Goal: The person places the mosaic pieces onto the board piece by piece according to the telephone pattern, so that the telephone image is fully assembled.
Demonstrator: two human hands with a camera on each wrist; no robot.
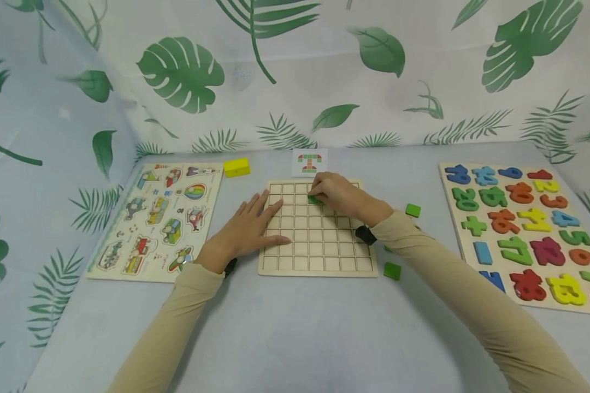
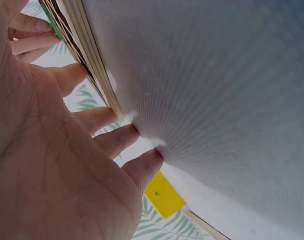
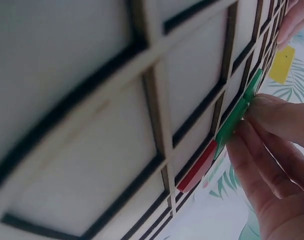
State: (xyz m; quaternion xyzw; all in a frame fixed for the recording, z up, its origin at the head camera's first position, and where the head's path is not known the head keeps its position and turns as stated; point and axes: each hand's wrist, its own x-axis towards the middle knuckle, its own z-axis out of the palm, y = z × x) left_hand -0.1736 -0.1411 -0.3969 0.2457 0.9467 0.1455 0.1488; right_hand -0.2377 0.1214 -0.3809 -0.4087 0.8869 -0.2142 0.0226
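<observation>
A wooden grid board [image 1: 316, 264] lies on the table. My left hand [image 1: 243, 229] rests spread over its left edge, thumb and a finger on the grid; the left wrist view shows those fingertips along the board's side. Near the top of the grid my right hand [image 1: 341, 195] pinches a green square tile [image 1: 314, 200] between thumb and fingers. In the right wrist view, green pieces [image 3: 233, 125] lie at the fingertips, with a red tile [image 3: 197, 167] beside them in the grid. My right hand hides part of the top rows in the head view.
A pattern card [image 1: 310, 162] stands behind the board. Loose green tiles [image 1: 392, 271] lie to its right, some partly behind my right sleeve. A yellow block [image 1: 237, 167] sits back left. A picture puzzle [image 1: 162, 218] is at left, a number puzzle [image 1: 521, 234] at right.
</observation>
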